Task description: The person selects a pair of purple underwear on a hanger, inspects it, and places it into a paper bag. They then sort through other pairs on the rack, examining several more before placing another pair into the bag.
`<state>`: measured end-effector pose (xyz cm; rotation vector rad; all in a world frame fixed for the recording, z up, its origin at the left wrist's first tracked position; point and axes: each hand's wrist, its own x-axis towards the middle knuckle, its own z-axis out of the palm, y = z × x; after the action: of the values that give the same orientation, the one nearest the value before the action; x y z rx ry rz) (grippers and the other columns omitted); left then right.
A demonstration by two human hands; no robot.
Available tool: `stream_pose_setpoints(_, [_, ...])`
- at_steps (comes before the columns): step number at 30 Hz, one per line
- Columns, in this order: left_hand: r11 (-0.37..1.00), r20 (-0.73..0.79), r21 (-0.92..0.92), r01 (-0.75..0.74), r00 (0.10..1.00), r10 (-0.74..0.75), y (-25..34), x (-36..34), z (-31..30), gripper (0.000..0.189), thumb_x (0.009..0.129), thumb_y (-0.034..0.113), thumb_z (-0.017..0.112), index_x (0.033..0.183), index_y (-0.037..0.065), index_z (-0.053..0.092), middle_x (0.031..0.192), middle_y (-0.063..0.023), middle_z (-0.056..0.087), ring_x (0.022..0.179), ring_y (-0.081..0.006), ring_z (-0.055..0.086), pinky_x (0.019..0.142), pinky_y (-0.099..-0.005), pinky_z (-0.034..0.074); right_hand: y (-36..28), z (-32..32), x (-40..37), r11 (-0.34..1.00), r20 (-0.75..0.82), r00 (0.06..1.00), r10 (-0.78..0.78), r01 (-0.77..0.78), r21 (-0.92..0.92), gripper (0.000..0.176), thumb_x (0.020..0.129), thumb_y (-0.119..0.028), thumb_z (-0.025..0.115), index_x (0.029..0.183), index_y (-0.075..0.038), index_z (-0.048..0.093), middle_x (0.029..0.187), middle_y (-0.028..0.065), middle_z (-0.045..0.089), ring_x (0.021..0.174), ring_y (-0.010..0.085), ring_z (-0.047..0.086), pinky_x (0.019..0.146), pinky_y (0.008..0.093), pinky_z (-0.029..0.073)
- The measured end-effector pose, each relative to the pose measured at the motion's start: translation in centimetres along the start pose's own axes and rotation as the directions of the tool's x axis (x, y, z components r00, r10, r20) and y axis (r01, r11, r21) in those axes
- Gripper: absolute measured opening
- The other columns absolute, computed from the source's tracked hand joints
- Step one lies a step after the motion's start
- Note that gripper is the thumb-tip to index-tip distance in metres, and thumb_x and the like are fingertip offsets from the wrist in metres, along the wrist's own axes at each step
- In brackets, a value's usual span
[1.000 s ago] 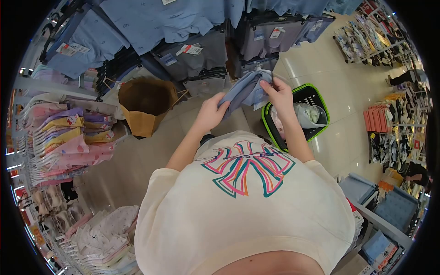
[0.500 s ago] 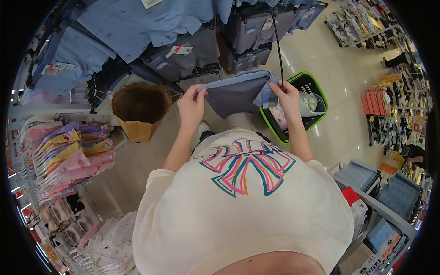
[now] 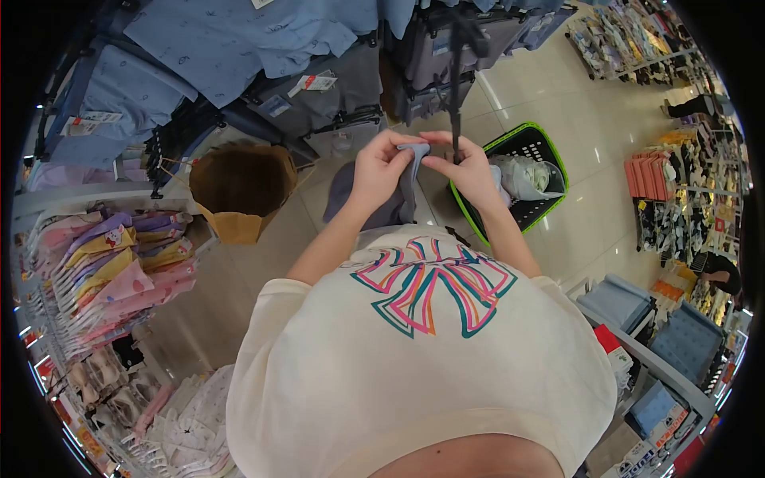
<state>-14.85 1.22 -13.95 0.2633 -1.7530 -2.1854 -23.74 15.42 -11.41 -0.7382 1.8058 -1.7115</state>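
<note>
A grey-blue garment (image 3: 370, 199) with a lighter blue band along its edge hangs from my hands in front of my chest; its exact kind cannot be made out. My left hand (image 3: 382, 169) pinches the bunched band between thumb and fingers. Close beside it, my right hand (image 3: 462, 166) has its thumb and fingertips closed at the other side of the same edge. A black bar like a hanger (image 3: 457, 88), blurred, rises from my right hand; its lower end is hidden by the fingers.
On the floor stand an open brown paper bag (image 3: 213, 211) at left and a black basket with a green rim (image 3: 562, 151) at right, holding plastic-wrapped items. Blue clothes (image 3: 215, 48) hang ahead. Children's clothes (image 3: 119, 263) fill the left rack; folded packs (image 3: 613, 303) sit lower right.
My hands have come together from holding the band stretched wide. The garment now bunches and hangs lower left. The black bar has swung and looks thicker.
</note>
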Motion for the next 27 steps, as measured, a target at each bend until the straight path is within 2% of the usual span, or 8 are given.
stream_pose_setpoints(4, [0.985, -0.047, -0.156, 0.073, 0.996, -0.081, 0.1, 1.6, -0.9, 0.009, 0.086, 0.0, 0.051, 0.094, 0.0, 0.056, 0.094, -0.0071, 0.061, 0.084, -0.0101, 0.058, 0.075, -0.0224, 0.045, 0.6, 1.5, 1.9, 0.989, -0.028, 0.999, -0.036, 0.04, 0.143, 0.032, 0.072, -0.003, 0.07, 0.102, -0.002, 0.061, 0.088, 0.001, 0.062, 0.078, 0.0056, 0.053, 0.069, 0.0193, 0.042])
stream_pose_setpoints(7, [0.956, -0.025, -0.248, 0.155, 0.986, -0.167, 0.0, 2.3, -1.4, 0.012, 0.087, 0.005, 0.051, 0.097, 0.001, 0.055, 0.095, -0.0048, 0.06, 0.085, -0.0088, 0.056, 0.075, -0.0227, 0.045, 0.8, 1.2, 3.1, 0.999, -0.054, 0.998, -0.039, 0.039, 0.005, 0.029, 0.072, -0.007, 0.071, 0.098, -0.001, 0.062, 0.079, -0.0009, 0.06, 0.072, 0.0043, 0.051, 0.064, 0.0189, 0.041])
stream_pose_setpoints(10, [0.92, -0.035, -0.311, 0.239, 0.964, -0.263, 0.9, 2.6, -1.6, 0.016, 0.087, 0.009, 0.052, 0.102, 0.003, 0.055, 0.096, -0.0039, 0.06, 0.088, -0.0096, 0.055, 0.077, -0.024, 0.044, 0.7, 1.1, 4.0, 1.0, -0.103, 0.995, 0.008, -0.009, -0.008, 0.023, 0.074, -0.011, 0.07, 0.092, 0.0, 0.063, 0.073, -0.0021, 0.058, 0.065, 0.0033, 0.048, 0.059, 0.0183, 0.039])
stream_pose_setpoints(13, [0.879, -0.074, -0.434, 0.196, 0.965, -0.252, 1.0, 2.7, -1.5, 0.021, 0.087, 0.01, 0.054, 0.106, 0.002, 0.054, 0.103, -0.0043, 0.056, 0.081, -0.0101, 0.057, 0.073, -0.0231, 0.045, -1.7, 1.2, 4.5, 0.998, -0.149, 0.988, 0.038, -0.03, 0.057, 0.02, 0.077, -0.014, 0.068, 0.09, 0.001, 0.063, 0.069, -0.0035, 0.057, 0.06, 0.0022, 0.047, 0.055, 0.0174, 0.038])
stream_pose_setpoints(17, [0.998, 0.022, 0.07, 0.001, 1.0, -0.002, -0.5, 1.9, -2.6, 0.028, 0.082, 0.019, 0.062, 0.104, 0.002, 0.056, 0.098, -0.0059, 0.06, 0.085, -0.0126, 0.057, 0.076, -0.0257, 0.044, -4.0, 0.6, 5.1, 0.957, -0.2, 0.969, 0.146, -0.088, 0.275, 0.019, 0.078, -0.015, 0.067, 0.092, -0.002, 0.062, 0.067, -0.0054, 0.053, 0.051, -0.0006, 0.039, 0.045, 0.0171, 0.028])
stream_pose_setpoints(20, [0.871, 0.004, 0.489, -0.042, 0.999, 0.045, -0.9, 1.3, -3.2, 0.037, 0.074, 0.025, 0.069, 0.101, 0.002, 0.058, 0.086, -0.0092, 0.063, 0.085, -0.013, 0.057, 0.077, -0.0275, 0.043, -5.0, 0.0, 5.7, 0.893, -0.209, 0.962, 0.175, -0.066, 0.446, 0.019, 0.079, -0.015, 0.067, 0.093, -0.003, 0.06, 0.063, -0.0067, 0.049, 0.046, 0.001, 0.034, 0.042, 0.0181, 0.026])
stream_pose_setpoints(23, [0.908, 0.022, 0.419, -0.015, 1.0, 0.007, -1.8, 0.9, -4.2, 0.036, 0.074, 0.024, 0.069, 0.101, 0.001, 0.059, 0.083, -0.0088, 0.062, 0.079, -0.0132, 0.057, 0.074, -0.0276, 0.044, -5.5, -1.2, 5.9, 0.763, -0.209, 0.948, 0.241, -0.052, 0.645, 0.018, 0.08, -0.014, 0.065, 0.094, -0.005, 0.059, 0.06, -0.0069, 0.046, 0.044, 0.002, 0.034, 0.042, 0.0185, 0.026])
stream_pose_setpoints(27, [0.893, 0.063, 0.406, 0.193, 0.969, -0.238, -4.3, 0.1, -7.4, 0.034, 0.075, 0.024, 0.069, 0.098, 0.001, 0.061, 0.082, -0.0056, 0.062, 0.074, -0.0105, 0.055, 0.07, -0.0251, 0.043, -5.7, -3.7, 6.5, 0.547, -0.219, 0.896, 0.387, -0.031, 0.836, 0.011, 0.079, -0.01, 0.066, 0.077, -0.009, 0.055, 0.057, -0.0063, 0.043, 0.041, 0.0031, 0.032, 0.039, 0.019, 0.025])
